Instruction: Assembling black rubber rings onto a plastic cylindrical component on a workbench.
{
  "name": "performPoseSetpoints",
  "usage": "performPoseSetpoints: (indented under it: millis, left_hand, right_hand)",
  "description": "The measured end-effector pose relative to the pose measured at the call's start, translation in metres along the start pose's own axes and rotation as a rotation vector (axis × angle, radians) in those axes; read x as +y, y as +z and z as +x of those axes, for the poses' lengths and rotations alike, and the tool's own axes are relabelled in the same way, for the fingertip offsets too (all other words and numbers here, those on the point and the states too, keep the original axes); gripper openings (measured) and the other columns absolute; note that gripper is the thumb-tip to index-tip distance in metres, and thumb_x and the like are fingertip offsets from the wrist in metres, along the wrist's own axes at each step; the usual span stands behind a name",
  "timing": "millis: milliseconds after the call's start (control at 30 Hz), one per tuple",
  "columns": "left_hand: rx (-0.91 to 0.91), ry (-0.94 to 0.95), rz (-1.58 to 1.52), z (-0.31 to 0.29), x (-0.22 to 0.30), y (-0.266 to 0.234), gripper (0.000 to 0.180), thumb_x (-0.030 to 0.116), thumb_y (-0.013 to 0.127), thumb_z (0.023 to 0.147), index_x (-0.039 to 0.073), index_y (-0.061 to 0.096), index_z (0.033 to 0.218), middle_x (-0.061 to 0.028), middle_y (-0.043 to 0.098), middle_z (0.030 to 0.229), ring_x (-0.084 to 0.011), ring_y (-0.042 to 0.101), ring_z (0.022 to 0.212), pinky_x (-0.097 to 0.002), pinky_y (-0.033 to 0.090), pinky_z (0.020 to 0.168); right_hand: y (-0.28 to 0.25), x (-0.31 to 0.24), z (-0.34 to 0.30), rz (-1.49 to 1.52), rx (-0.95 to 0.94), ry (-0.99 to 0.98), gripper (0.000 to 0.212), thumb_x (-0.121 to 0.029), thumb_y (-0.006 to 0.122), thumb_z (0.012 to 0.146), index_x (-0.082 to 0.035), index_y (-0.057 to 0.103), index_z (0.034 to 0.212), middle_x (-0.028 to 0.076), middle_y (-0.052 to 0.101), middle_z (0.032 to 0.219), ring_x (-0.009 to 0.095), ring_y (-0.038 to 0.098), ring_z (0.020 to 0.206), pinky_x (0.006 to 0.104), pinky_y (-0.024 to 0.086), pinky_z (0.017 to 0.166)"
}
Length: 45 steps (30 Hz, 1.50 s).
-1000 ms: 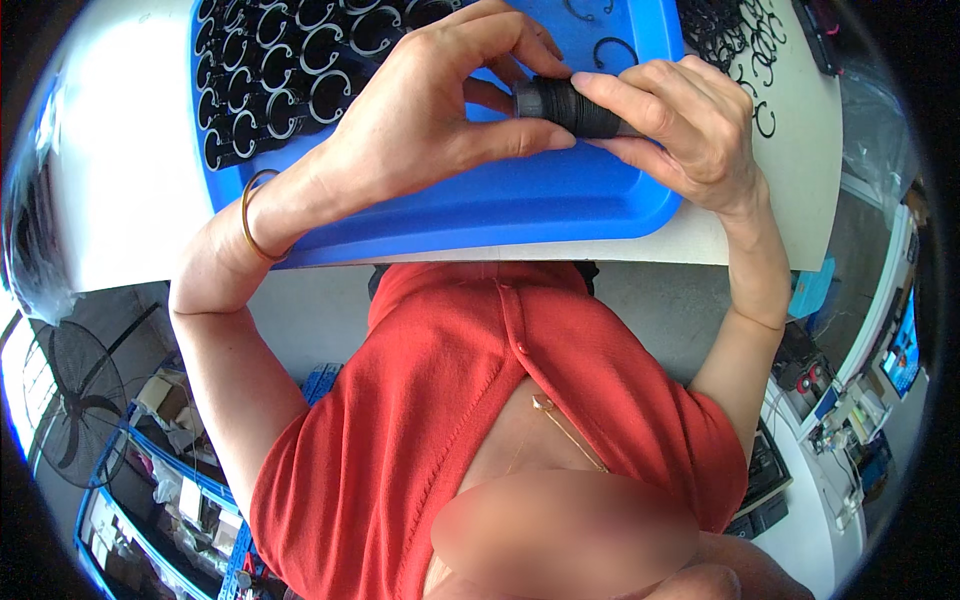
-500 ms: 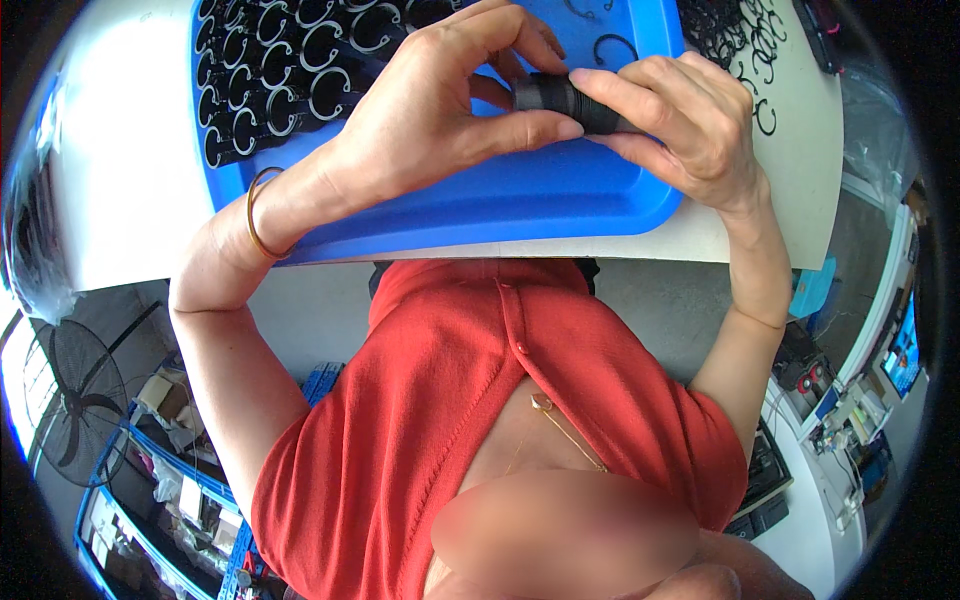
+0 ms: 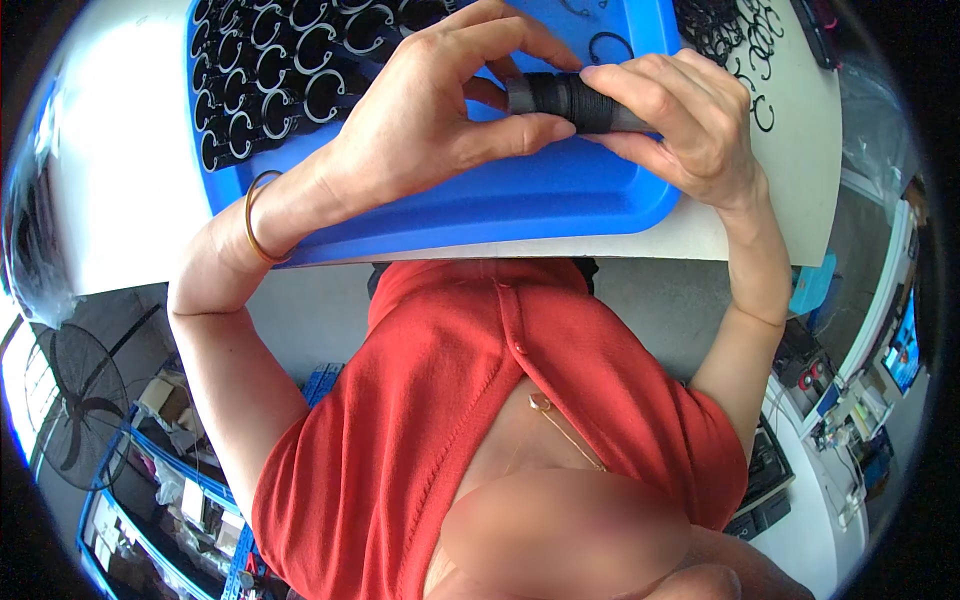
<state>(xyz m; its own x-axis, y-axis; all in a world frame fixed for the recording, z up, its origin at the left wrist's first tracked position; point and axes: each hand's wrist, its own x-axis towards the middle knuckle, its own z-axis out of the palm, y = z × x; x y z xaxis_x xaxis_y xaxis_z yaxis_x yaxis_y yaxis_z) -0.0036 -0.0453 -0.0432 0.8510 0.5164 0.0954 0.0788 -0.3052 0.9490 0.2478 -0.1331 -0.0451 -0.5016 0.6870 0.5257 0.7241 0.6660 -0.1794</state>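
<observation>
Both my hands hold a black ribbed cylinder (image 3: 562, 100) sideways over the blue tray (image 3: 480, 215). At its left end, the thumb and fingers of my left hand (image 3: 420, 120) curl around a smooth dark section. My right hand (image 3: 695, 130) pinches the right part, where a greyish section (image 3: 628, 120) shows between thumb and fingers. Black tubular parts (image 3: 270, 75) stand in rows at the tray's left side, each with a shiny open ring at its mouth. A loose dark ring (image 3: 611, 47) lies in the tray just beyond the cylinder.
A heap of dark open rings (image 3: 725, 30) lies on the pale table (image 3: 790, 190) right of the tray, with several strewn beside it. A black object (image 3: 815, 35) is at the table's far right. A standing fan (image 3: 75, 400) and blue shelving (image 3: 160, 460) are at lower left.
My right hand's fingers have shifted slightly along the cylinder, and more of its ribbed and greyish part shows. The left hand keeps its grip, moved a little to the left.
</observation>
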Motion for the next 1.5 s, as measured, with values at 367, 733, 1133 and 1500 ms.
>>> performPoseSetpoints:
  millis: [367,733,1133,1500]
  left_hand:
    - [-0.073,0.003,0.042,0.0032,0.0037,-0.0066,0.039,0.016,0.081,0.089,0.0,0.066,0.121,-0.0148,0.062,0.118,-0.0249,0.069,0.102,-0.0345,0.063,0.086]
    - [-0.094,-0.007,-0.024,0.004,0.0017,-0.0079,0.042,0.013,0.082,0.088,-0.001,0.065,0.123,-0.0133,0.058,0.121,-0.026,0.066,0.109,-0.0349,0.063,0.086]
    - [-0.006,0.011,-0.027,-0.0006,-0.0029,-0.0003,0.038,0.004,0.082,0.085,0.001,0.066,0.12,-0.0091,0.057,0.13,-0.0201,0.062,0.121,-0.0335,0.059,0.096]
    - [-0.081,0.009,-0.021,0.0037,0.0014,-0.0084,0.04,0.012,0.083,0.087,-0.001,0.064,0.12,-0.0138,0.059,0.12,-0.0262,0.067,0.107,-0.0348,0.063,0.085]
  right_hand:
    - [0.0006,-0.0006,0.0005,0.009,0.001,0.002,0.054,-0.031,0.084,0.071,-0.02,0.069,0.121,-0.002,0.061,0.082,0.018,0.059,0.064,0.0335,0.048,0.06]
    - [0.0009,0.0003,-0.0011,-0.005,-0.006,-0.015,0.051,-0.033,0.084,0.072,-0.021,0.07,0.12,-0.003,0.061,0.083,0.017,0.059,0.065,0.033,0.048,0.06]
    - [0.0014,-0.0004,-0.0001,-0.009,-0.009,-0.014,0.052,-0.033,0.084,0.071,-0.021,0.07,0.12,-0.003,0.061,0.083,0.017,0.059,0.065,0.0333,0.048,0.06]
    - [0.0023,0.0004,-0.0003,0.004,-0.002,-0.015,0.051,-0.032,0.084,0.071,-0.021,0.07,0.119,-0.003,0.061,0.082,0.018,0.059,0.065,0.0336,0.048,0.06]
